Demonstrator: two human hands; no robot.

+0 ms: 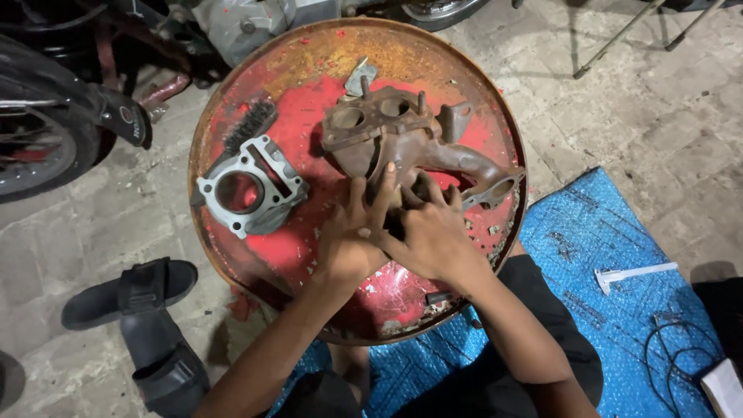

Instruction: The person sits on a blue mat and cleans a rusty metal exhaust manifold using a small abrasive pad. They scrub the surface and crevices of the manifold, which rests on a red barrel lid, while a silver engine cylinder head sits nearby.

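A rusty brown metal manifold casting (402,135) with two round ports lies on top of a red, rusted drum lid (309,108). My left hand (357,228) rests flat on the lid, fingers spread, fingertips touching the near side of the casting. My right hand (433,228) lies beside and partly over the left, fingers pressed against the casting's lower edge; whatever may be under them is hidden. A silver engine cylinder block (248,186) with a round bore sits to the left of my hands, and a black wire brush (249,124) lies behind it.
A motorcycle wheel (35,147) and engine parts stand at the back left. Two black sandals (143,317) lie on the paved floor at left. A blue bubble sheet (611,310) at right carries a white caliper (635,272), a black cable and a book corner.
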